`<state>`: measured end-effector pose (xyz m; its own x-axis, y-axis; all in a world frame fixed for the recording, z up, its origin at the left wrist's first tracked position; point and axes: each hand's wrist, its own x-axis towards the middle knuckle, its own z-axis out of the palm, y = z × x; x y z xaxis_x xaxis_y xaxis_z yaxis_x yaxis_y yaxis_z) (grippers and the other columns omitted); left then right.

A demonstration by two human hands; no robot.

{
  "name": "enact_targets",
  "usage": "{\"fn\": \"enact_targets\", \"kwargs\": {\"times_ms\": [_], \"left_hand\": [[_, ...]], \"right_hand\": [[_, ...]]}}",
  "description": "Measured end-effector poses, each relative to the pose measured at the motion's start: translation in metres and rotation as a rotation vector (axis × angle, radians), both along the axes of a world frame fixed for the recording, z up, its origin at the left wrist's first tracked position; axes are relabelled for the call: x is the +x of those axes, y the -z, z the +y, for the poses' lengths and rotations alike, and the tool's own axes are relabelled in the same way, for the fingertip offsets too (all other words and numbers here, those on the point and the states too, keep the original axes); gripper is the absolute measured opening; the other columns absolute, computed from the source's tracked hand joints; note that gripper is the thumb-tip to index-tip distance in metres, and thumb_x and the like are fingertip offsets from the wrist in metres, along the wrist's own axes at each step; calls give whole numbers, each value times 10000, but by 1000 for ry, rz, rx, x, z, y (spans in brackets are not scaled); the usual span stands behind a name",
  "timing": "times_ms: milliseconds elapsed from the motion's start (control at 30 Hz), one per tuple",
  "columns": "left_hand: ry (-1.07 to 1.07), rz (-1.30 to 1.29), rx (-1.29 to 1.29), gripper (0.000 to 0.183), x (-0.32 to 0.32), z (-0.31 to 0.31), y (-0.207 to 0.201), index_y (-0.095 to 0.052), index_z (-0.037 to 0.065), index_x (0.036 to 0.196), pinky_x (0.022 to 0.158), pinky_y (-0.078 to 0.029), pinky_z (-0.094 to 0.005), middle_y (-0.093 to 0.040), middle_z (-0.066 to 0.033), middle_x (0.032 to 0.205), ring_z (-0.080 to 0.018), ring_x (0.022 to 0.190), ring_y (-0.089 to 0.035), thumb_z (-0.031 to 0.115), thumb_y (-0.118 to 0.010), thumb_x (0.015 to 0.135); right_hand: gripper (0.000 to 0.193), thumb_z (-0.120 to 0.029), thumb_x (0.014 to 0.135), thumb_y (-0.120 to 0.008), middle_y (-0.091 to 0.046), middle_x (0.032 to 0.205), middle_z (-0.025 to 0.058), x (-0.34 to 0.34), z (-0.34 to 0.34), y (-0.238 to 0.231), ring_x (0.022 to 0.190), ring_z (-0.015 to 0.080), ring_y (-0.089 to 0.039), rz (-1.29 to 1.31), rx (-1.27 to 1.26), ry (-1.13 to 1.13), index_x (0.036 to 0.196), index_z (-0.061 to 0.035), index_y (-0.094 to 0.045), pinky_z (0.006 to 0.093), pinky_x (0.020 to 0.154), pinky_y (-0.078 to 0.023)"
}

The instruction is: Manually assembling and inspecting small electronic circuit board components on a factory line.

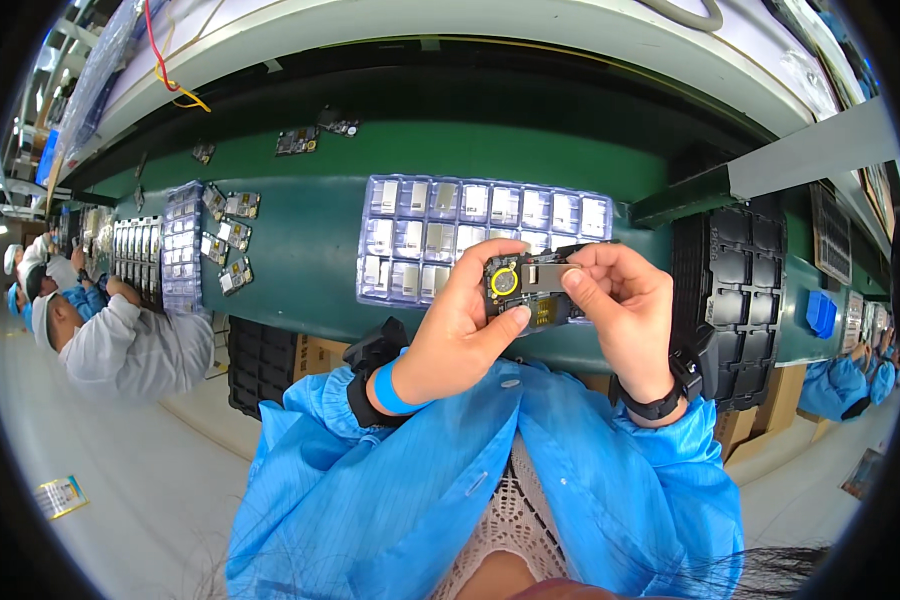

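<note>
Blue-sleeved forearms rise from the lower edge, meeting above the green tabletop (310, 240). Left hand (465, 325): palm turned inward, thumb and fingers closed around a small dark circuit board (525, 290), raised in front of the chest. Right hand (625, 305): wrist bent, fingers pinching a small silver part (548, 273) against the board's top. Clear tray of silver parts (450, 225): flat on the tabletop, just behind both hands. Black tray stack (735, 290): to the right.
</note>
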<state>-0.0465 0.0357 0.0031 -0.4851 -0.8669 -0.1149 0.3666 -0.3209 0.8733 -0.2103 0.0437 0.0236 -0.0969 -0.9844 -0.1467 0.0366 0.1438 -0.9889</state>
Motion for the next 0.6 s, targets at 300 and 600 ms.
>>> {"fn": "enact_targets", "kwargs": {"times_ms": [300, 600], "left_hand": [[12, -30, 1, 475, -1, -4, -1, -281, 40, 1237, 804, -397, -222, -423, -72, 1086, -91, 959, -447, -91, -440, 809], [40, -64, 1, 496, -2, -9, 2, -275, 26, 1243, 877, -395, -263, -456, -86, 1102, -119, 1017, -462, -86, -471, 801]], "right_hand": [[116, -22, 763, -626, -595, 673, 14, -2, -3, 5, 571, 23, -493, 70, 7, 19, 861, 33, -597, 167, 517, -405], [120, -23, 758, -626, -597, 682, 19, -6, -8, 10, 545, 17, -470, 92, 18, 19, 860, 37, -603, 165, 490, -390]]}}
